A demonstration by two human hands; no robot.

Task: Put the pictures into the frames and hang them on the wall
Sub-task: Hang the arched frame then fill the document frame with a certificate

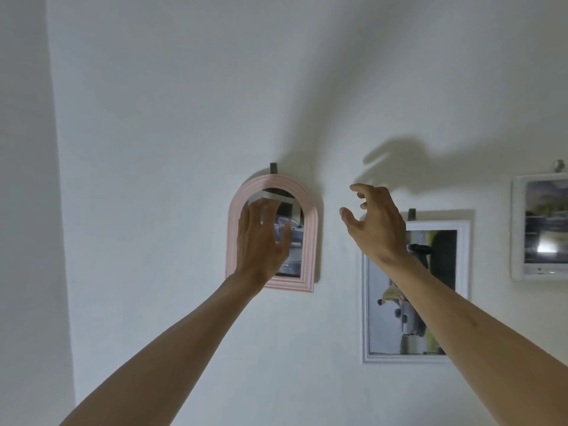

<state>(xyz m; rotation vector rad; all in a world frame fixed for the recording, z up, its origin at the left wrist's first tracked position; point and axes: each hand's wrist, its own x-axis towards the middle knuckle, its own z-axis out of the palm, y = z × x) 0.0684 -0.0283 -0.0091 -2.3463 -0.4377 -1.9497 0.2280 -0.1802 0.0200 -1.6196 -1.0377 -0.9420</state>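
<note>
**Pink arched frame on its hook, hands loose around it**

Left fingers point(264, 210) spread, relaxed over the glass of the pink arched frame point(309, 238), gripping nothing; contact unclear. Right hand point(376, 224) loosely curled beside it, empty. Hung from a dark hook point(274, 168) on the wall point(153, 149). Probably light, rigid, glass fragile: best held by the side mouldings. White frame point(461, 302) near on the right; bare wall leftward.

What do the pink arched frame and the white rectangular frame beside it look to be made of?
The pink arched frame looks like moulded plastic or painted wood: matte, evenly coloured, with stepped ridges round its border. Its front pane mirrors light, so glass or clear plastic. The white rectangular frame shows a similar ridged profile with a smooth painted or plastic look. The picture leaves plastic or wood open.
</note>
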